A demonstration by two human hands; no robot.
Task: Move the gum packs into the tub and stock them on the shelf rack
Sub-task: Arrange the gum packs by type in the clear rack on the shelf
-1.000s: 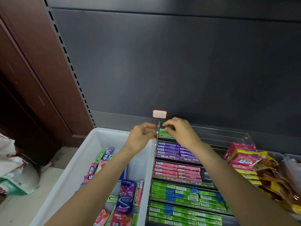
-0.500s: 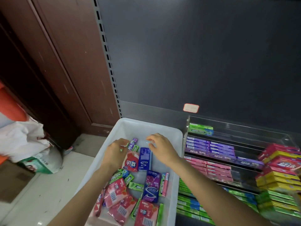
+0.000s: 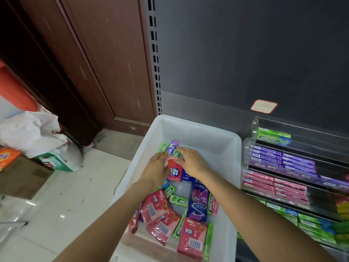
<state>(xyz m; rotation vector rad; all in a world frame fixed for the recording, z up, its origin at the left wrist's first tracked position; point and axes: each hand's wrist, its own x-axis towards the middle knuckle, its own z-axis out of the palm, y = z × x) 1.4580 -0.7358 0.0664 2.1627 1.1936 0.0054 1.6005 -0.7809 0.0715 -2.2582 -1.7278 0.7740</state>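
A white tub holds several loose gum packs: green Doublemint sticks, purple packs and red-pink pouches. Both my hands reach into its far end. My left hand lies over a red pack, fingers stretched toward the green sticks. My right hand rests fingers-forward on the small green and purple packs. Neither hand plainly grips anything. To the right stands the clear shelf rack with rows of green, purple and pink packs; one Doublemint pack lies on its top tier.
A brown wooden door and dark shelf back panel rise behind. On the tiled floor at left sit a white bag, a green-white sack and a cardboard box. Red and yellow packs sit at far right.
Both hands left the rack's top tier, where a green pack now lies, and dropped into the tub. Since half a second ago they moved further toward the tub's far end.
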